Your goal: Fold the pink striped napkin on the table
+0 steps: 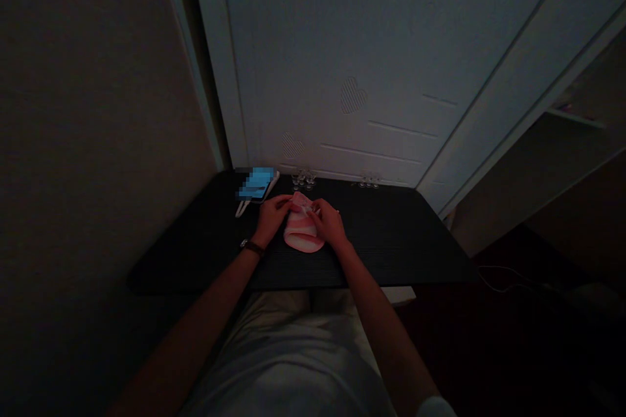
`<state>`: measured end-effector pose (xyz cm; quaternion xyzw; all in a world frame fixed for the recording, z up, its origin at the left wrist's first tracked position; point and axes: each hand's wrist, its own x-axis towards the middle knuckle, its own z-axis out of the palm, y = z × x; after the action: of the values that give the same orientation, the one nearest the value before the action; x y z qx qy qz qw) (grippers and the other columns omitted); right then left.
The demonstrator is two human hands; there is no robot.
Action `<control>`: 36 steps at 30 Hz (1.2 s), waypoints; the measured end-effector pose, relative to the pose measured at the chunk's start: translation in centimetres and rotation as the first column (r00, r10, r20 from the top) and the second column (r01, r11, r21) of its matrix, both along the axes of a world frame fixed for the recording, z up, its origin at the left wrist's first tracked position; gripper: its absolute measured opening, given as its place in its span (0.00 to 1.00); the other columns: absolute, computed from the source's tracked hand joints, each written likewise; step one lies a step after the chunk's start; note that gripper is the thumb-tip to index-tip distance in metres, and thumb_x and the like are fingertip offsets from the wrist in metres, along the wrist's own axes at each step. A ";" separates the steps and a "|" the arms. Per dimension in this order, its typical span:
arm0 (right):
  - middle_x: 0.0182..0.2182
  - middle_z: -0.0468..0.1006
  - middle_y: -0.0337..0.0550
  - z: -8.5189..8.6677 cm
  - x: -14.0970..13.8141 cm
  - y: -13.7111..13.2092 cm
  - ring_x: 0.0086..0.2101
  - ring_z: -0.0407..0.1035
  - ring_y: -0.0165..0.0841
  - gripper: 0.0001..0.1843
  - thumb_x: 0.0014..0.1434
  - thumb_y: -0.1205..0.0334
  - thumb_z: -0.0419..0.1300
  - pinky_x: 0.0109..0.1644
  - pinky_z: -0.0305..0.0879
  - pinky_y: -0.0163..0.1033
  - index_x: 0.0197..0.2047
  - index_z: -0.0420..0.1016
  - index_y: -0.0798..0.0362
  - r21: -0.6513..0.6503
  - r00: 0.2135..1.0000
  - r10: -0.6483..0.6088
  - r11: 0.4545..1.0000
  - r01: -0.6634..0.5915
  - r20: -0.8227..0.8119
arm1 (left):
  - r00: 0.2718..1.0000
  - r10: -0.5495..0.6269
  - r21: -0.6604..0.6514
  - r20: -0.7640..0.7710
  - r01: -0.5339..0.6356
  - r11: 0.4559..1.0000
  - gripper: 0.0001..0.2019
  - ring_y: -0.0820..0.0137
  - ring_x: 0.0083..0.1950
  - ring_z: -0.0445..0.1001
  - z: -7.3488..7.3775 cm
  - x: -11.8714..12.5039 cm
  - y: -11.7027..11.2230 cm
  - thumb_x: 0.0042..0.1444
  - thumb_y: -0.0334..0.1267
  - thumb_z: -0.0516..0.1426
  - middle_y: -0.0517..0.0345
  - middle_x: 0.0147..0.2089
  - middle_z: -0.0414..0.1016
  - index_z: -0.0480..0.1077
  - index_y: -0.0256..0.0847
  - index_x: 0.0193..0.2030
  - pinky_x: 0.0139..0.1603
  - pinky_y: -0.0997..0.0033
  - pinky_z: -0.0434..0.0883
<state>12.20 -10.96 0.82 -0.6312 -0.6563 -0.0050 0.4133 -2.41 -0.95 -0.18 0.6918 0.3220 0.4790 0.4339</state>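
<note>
A small pink-and-white striped cloth piece (302, 241), soft and rounded at its near end, lies on the dark table between my hands; its exact kind is hard to make out in the dim light. My left hand (272, 216) pinches its upper left edge, with thumb and fingers together. On the other side, my right hand (329, 220) has its fingertips closed on the upper right part of the cloth. Something small and whitish shows between the fingertips, too blurred to name. A watch with a dark strap (253, 247) is on my left wrist.
A phone with a lit blue screen (256, 184) leans on a white stand (241, 207) at the back left of the dark table (391, 241). Two clusters of small shiny pieces (304, 180) line the back edge, against a pale panel (313, 65) with embossed hearts.
</note>
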 end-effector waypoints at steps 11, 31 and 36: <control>0.35 0.70 0.39 0.1 -0.3 -0.2 0.34 0.64 0.29 0.07 0.58 0.58 0.52 0.38 0.57 0.33 0.39 0.63 0.51 -0.019 1.000 0.002 1.000 -0.002 0.028 | 0.997 -0.037 -0.019 0.071 0.039 0.999 0.15 0.70 0.30 0.71 0.4 -0.1 -0.2 0.48 0.47 0.56 0.55 0.30 0.74 0.72 0.36 0.34 0.30 0.73 0.67; 0.37 0.70 0.40 0.1 -0.1 -0.2 0.36 0.64 0.30 0.08 0.58 0.59 0.51 0.39 0.58 0.34 0.41 0.63 0.51 -0.040 0.999 0.015 0.999 -0.013 0.048 | 0.997 -0.034 -0.051 0.066 0.038 0.998 0.13 0.70 0.31 0.70 0.5 -0.1 -0.2 0.45 0.45 0.58 0.57 0.31 0.73 0.71 0.37 0.32 0.32 0.73 0.66; 0.37 0.70 0.40 0.0 -0.1 -0.1 0.37 0.64 0.30 0.08 0.58 0.59 0.52 0.40 0.58 0.34 0.41 0.63 0.51 -0.037 0.999 0.025 0.999 -0.023 0.044 | 0.997 -0.037 -0.054 0.062 0.040 0.998 0.14 0.70 0.32 0.70 0.3 -0.1 0.0 0.43 0.46 0.59 0.56 0.31 0.73 0.70 0.37 0.32 0.32 0.72 0.67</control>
<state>12.09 -11.03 0.80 -0.6305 -0.6727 -0.0021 0.3871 -2.49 -0.95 0.13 0.6706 0.3082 0.4825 0.4718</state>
